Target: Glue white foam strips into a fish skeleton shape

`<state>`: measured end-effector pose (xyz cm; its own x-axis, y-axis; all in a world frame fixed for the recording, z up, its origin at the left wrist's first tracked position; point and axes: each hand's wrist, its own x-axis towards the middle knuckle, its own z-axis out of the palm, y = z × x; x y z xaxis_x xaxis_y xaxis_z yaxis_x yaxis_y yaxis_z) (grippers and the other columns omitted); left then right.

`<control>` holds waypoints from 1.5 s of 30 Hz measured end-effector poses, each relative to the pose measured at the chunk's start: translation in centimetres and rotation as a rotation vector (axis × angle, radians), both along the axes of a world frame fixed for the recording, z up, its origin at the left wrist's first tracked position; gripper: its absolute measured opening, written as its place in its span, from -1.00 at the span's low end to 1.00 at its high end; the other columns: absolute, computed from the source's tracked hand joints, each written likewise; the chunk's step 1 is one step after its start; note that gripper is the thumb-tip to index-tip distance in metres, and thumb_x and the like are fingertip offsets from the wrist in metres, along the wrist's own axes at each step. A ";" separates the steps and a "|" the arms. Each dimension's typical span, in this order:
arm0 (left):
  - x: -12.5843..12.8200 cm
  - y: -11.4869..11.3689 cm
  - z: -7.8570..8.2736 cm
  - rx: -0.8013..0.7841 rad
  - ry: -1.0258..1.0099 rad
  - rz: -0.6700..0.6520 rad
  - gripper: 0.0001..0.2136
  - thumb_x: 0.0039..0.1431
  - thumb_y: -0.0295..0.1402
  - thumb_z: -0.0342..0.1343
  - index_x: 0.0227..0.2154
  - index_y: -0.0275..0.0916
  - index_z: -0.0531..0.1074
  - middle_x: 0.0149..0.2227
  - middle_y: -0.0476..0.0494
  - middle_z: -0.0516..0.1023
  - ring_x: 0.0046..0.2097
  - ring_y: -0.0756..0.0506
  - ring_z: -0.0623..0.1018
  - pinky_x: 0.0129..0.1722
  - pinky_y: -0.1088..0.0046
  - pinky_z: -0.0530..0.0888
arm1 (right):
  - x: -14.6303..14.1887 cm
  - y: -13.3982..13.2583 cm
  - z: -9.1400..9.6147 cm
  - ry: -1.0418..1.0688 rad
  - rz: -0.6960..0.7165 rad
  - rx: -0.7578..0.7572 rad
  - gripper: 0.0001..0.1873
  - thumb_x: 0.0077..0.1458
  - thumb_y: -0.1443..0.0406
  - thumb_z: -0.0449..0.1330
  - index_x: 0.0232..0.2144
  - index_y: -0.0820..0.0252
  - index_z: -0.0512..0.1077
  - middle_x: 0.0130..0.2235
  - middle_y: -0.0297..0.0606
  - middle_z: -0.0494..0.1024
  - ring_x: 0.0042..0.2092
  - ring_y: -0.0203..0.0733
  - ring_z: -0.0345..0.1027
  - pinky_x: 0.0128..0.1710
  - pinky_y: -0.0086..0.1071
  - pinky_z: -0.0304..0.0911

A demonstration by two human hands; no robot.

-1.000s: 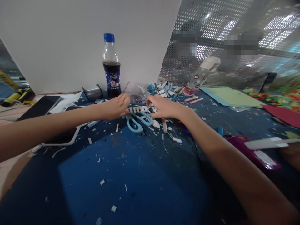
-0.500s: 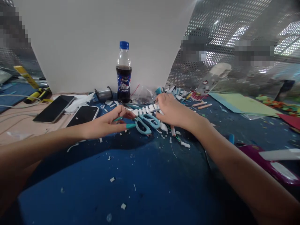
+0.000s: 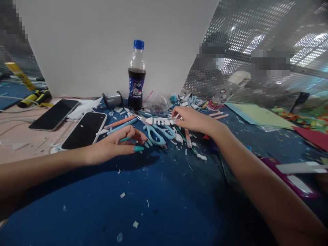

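PEPSI-labelled bottle (image 3: pixel 136 82) behind scissors (image 3: pixel 162 140)

1. White piece (image 3: pixel 159 121): slender, fishbone-like, toothed along its length; extended sideways, tapered end left.
2. Scissors (image 3: pixel 162 141): light-blue handles; lay on the desk (image 3: pixel 164 191), partly hidden by the white piece.

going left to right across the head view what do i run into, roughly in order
Yellow tube, black phone, white-edged phone, left hand, notched white piece, right hand, pale paper sheets, red sheet.
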<state>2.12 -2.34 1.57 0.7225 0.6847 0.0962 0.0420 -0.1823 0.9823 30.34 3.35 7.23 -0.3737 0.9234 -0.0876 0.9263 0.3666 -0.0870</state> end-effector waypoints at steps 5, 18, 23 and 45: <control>0.0 -0.1 -0.6 0.048 0.050 -0.039 -0.84 0.23 -0.39 0.00 -0.35 -0.16 0.08 0.02 -0.28 0.38 0.05 -0.13 0.47 0.08 0.11 0.47 | 0.7 0.6 -0.6 0.040 -0.001 -0.029 -0.83 0.00 0.47 0.07 -0.31 0.19 0.29 -0.20 -0.07 0.49 -0.17 -0.03 0.39 -0.24 -0.27 0.24; 0.3 -0.6 -1.5 -0.128 -0.037 -0.079 -0.78 0.22 -0.43 0.04 -0.41 -0.16 0.05 -0.10 -0.13 0.36 -0.03 -0.03 0.42 0.09 0.24 0.42 | 1.6 1.8 -2.1 0.088 0.054 0.082 -0.87 0.10 0.42 0.02 -0.30 0.21 0.33 -0.15 0.01 0.45 -0.11 0.04 0.34 -0.13 -0.16 0.21; 0.3 -0.7 -1.5 -0.107 -0.012 -0.097 -0.77 0.21 -0.46 0.03 -0.43 -0.17 0.05 -0.11 -0.14 0.39 -0.10 -0.03 0.43 -0.02 0.28 0.44 | 2.3 2.5 -3.3 0.076 0.075 0.101 -0.87 0.13 0.42 -0.01 -0.30 0.21 0.32 -0.17 -0.02 0.41 -0.12 0.02 0.32 -0.12 -0.17 0.20; 0.2 -0.7 -1.3 -0.069 0.039 -0.128 -0.76 0.18 -0.48 0.02 -0.45 -0.17 0.03 -0.11 -0.16 0.39 -0.09 -0.06 0.43 -0.09 0.29 0.40 | 3.6 3.9 -5.9 0.131 0.123 0.163 -0.78 -0.06 0.46 0.03 -0.32 0.11 0.17 -0.24 -0.15 0.30 -0.21 -0.04 0.22 -0.17 -0.19 0.18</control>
